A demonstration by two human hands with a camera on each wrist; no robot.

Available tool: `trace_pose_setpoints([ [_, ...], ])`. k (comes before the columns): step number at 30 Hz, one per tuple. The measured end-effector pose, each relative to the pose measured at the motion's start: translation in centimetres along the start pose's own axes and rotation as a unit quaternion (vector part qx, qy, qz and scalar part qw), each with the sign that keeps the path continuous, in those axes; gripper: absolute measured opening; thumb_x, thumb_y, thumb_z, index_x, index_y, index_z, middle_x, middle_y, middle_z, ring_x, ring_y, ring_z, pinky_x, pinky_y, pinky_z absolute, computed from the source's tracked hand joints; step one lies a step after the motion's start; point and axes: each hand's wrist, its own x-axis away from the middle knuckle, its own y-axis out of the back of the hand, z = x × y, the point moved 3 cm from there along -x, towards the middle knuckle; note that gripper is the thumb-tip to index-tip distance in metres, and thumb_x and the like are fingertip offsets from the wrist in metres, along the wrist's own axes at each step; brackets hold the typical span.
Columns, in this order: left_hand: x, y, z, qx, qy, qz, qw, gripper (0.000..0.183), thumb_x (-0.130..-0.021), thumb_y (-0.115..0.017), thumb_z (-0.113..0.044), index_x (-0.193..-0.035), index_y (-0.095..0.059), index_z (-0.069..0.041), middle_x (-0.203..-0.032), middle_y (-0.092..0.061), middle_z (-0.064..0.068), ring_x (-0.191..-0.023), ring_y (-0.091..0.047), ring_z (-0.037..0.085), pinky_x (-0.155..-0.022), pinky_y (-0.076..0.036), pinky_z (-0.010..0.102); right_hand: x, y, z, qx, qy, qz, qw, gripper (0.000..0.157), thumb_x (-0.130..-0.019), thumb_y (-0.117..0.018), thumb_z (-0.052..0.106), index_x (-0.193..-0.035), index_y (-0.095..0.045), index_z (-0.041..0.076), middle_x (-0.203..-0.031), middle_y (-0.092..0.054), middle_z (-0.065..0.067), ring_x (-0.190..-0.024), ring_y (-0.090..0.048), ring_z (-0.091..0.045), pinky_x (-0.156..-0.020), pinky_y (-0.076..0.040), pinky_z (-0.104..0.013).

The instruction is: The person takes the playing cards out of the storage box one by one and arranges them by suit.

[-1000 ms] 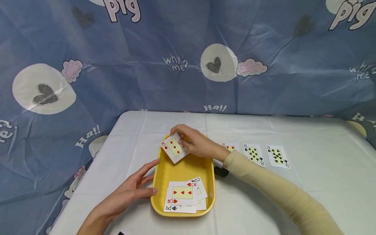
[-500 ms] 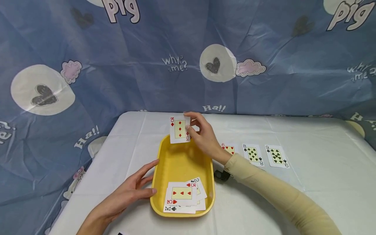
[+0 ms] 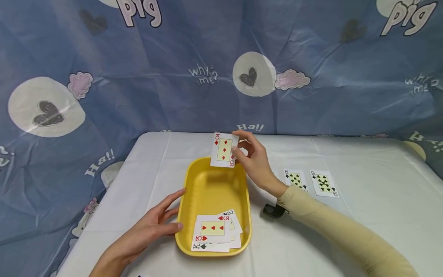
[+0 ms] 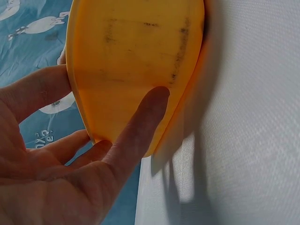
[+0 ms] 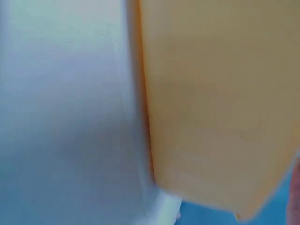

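My right hand (image 3: 254,161) pinches a three of diamonds playing card (image 3: 224,151) between thumb and fingers, face toward the head camera, over the far rim of a yellow tray (image 3: 211,192). Inside the tray's near end lies an overlapping pile of cards, a three of hearts (image 3: 212,229) on top and a king of spades (image 3: 204,247) partly under it. Along the tray's left side, my left hand (image 3: 149,227) rests spread, thumb and fingertips at the wall. The left wrist view shows one digit extended along the tray's outer wall (image 4: 136,51), other fingertips by its edge.
An eight of spades (image 3: 295,179) and a nine of clubs (image 3: 324,183) lie face up on the white-covered table (image 3: 373,200) at right. A black device (image 3: 274,211) sits under the right wrist. Blue printed cloth (image 3: 194,104) hangs behind.
My right hand has lifted the three of diamonds up from the tray and drawn it rightward, turning it upright. The six of hearts is now hidden behind this arm. The left hand stays put.
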Motion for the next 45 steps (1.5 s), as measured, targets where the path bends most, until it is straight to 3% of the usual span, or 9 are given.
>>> trace_pose_setpoints([
  [9, -0.1, 0.2, 0.0, -0.008, 0.004, -0.009, 0.9999, 0.080, -0.092, -0.070, -0.013, -0.156, -0.024, -0.026, -0.157, -0.028, 0.019, -0.137, -0.039, 0.035, -0.089, -0.053, 0.043, 0.5, 6.1, -1.6, 0.048, -0.050, -0.052, 0.996, 0.042, -0.095, -0.056, -0.006, -0.136, -0.052, 0.002, -0.110, -0.047, -0.012, -0.088, -0.059, -0.027, -0.056, -0.057, -0.034],
  [15, -0.2, 0.0, 0.1, -0.008, 0.008, -0.011, 0.9999, 0.080, -0.092, -0.070, -0.014, -0.156, -0.025, -0.027, -0.157, -0.028, 0.019, -0.136, -0.040, 0.035, -0.090, -0.052, 0.043, 1.8, 9.9, -1.2, 0.092, -0.080, -0.082, 0.989, 0.040, -0.094, -0.056, -0.005, -0.134, -0.054, 0.002, -0.108, -0.045, -0.008, -0.087, -0.058, -0.017, -0.054, -0.052, -0.026],
  [22, -0.2, -0.2, 0.3, -0.007, 0.017, -0.019, 0.9997, 0.080, -0.091, -0.071, -0.015, -0.156, -0.026, -0.027, -0.156, -0.029, 0.020, -0.135, -0.043, 0.034, -0.089, -0.053, 0.043, 4.0, 14.0, -0.6, 0.077, -0.099, -0.104, 0.987, 0.043, -0.090, -0.050, -0.013, -0.132, -0.054, -0.001, -0.106, -0.044, -0.008, -0.084, -0.055, -0.014, -0.054, -0.050, -0.024],
  [29, -0.2, -0.1, 0.2, -0.003, 0.018, -0.014, 0.9997, 0.079, -0.092, -0.070, -0.015, -0.156, -0.024, -0.027, -0.157, -0.027, 0.020, -0.136, -0.040, 0.036, -0.090, -0.052, 0.044, 5.8, 17.9, -0.1, 0.081, -0.113, -0.141, 0.980, 0.048, -0.087, -0.049, -0.013, -0.131, -0.056, 0.004, -0.106, -0.046, -0.006, -0.083, -0.052, -0.012, -0.053, -0.049, -0.022],
  [38, -0.2, -0.2, 0.0, -0.002, 0.018, -0.010, 0.9998, 0.080, -0.093, -0.070, -0.016, -0.157, -0.023, -0.026, -0.157, -0.026, 0.021, -0.135, -0.042, 0.035, -0.089, -0.053, 0.044, 7.5, 22.4, 0.7, 0.169, -0.142, -0.115, 0.969, 0.049, -0.090, -0.052, -0.011, -0.134, -0.056, 0.011, -0.109, -0.049, -0.003, -0.086, -0.055, -0.008, -0.054, -0.049, -0.019],
  [45, -0.2, -0.1, -0.1, -0.005, 0.019, -0.011, 0.9997, 0.079, -0.093, -0.069, -0.016, -0.157, -0.022, -0.026, -0.157, -0.026, 0.021, -0.135, -0.042, 0.035, -0.090, -0.052, 0.044, 8.7, 26.3, 1.2, 0.242, -0.189, -0.075, 0.949, 0.045, -0.094, -0.059, -0.005, -0.135, -0.054, 0.011, -0.108, -0.059, 0.004, -0.085, -0.062, -0.003, -0.057, -0.052, -0.025],
])
